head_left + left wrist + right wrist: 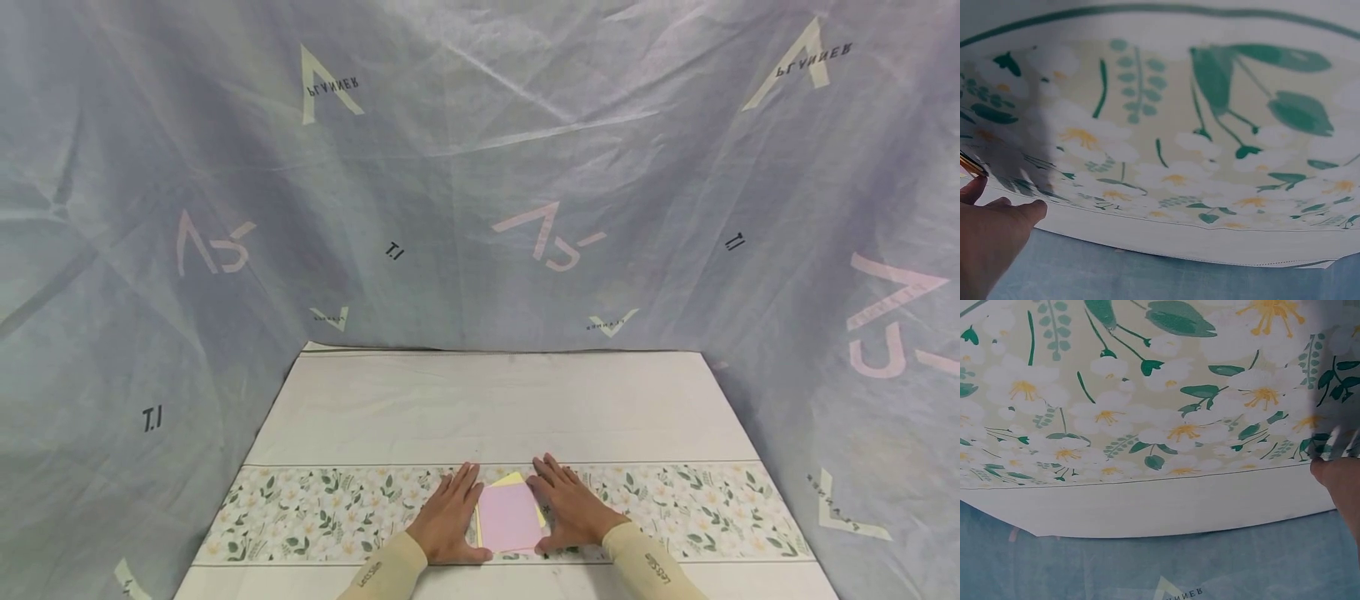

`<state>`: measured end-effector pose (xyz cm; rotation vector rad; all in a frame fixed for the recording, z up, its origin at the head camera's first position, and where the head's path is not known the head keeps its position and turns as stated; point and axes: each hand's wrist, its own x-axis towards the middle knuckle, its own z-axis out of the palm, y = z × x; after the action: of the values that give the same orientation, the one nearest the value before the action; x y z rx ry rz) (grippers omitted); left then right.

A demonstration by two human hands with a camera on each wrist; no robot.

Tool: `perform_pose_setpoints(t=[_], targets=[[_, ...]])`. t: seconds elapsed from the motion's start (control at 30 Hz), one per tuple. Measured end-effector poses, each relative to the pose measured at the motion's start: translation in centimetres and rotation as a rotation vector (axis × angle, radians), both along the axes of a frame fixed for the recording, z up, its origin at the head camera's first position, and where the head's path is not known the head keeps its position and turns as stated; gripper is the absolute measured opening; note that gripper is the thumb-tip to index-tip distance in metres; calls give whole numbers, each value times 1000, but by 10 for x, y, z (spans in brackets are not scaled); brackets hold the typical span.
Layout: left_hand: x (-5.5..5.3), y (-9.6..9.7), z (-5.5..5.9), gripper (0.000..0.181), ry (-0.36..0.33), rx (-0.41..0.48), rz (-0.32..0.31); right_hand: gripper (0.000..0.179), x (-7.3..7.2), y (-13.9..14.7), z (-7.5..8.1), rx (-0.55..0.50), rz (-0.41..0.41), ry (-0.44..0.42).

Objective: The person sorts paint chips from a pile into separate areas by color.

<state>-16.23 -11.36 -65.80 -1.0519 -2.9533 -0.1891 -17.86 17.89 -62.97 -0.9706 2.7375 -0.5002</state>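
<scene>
A pink square paper [510, 518] lies on the patterned band of the table, on top of a yellow paper [512, 479] turned at a slight angle beneath it. To its left rests my left hand [448, 523], fingers stretched forward and thumb at the near left corner. My right hand [572, 510] lies along the other side, its thumb by the near right corner. In the left wrist view, fingers of the left hand [997, 234] are beside the paper edges at the frame's left. Only part of the right hand [1341, 487] shows in the right wrist view.
The table cover [495, 408] is white with a flowered band [337, 508] across it. Grey-blue printed cloth [450, 183] hangs behind the table and along both sides.
</scene>
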Motion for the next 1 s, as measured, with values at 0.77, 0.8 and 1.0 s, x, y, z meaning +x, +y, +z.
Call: perform_pose_setpoints(t=[0.77, 0.8, 1.0], targets=[[-2, 3, 0, 118, -33, 45, 15, 105, 3, 3, -2, -2, 2, 14], [-2, 3, 1, 117, -34, 41, 17, 105, 3, 3, -2, -3, 2, 15], [0, 5, 2, 117, -16, 30, 10, 104, 5, 3, -1, -22, 13, 29]])
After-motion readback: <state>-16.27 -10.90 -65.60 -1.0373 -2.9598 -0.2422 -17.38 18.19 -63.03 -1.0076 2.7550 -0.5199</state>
